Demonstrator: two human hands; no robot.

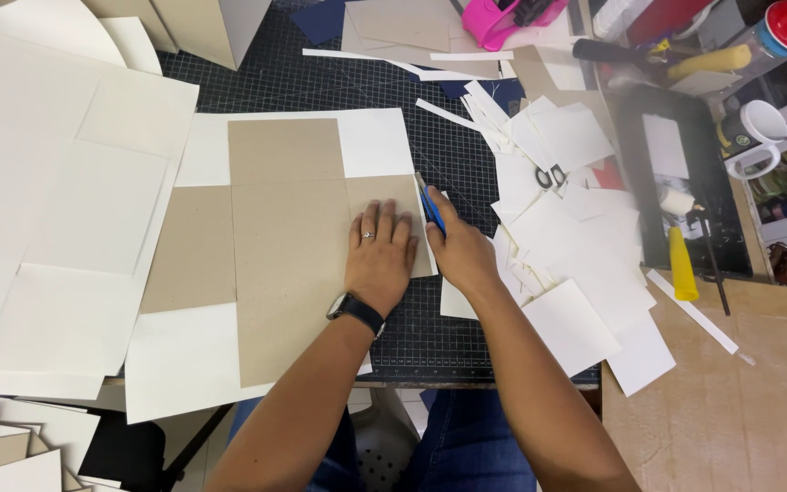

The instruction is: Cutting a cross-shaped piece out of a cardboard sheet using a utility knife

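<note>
L hand (381,253) flat on matte greyboard (289,264); R hand (458,251) grips blue knife (431,206), prob. slim.

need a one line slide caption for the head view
Left hand presses flat on grey cardboard while the right hand runs a blue craft knife along its edge, over a cutting mat.

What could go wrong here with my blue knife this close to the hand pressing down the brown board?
The left hand lies flat on the brown cardboard cross, fingertips close to the blue-handled craft knife in the right hand; a slip might nick them. Loose white paper offcuts crowd the dark gridded cutting mat and could snag the stroke.
</note>
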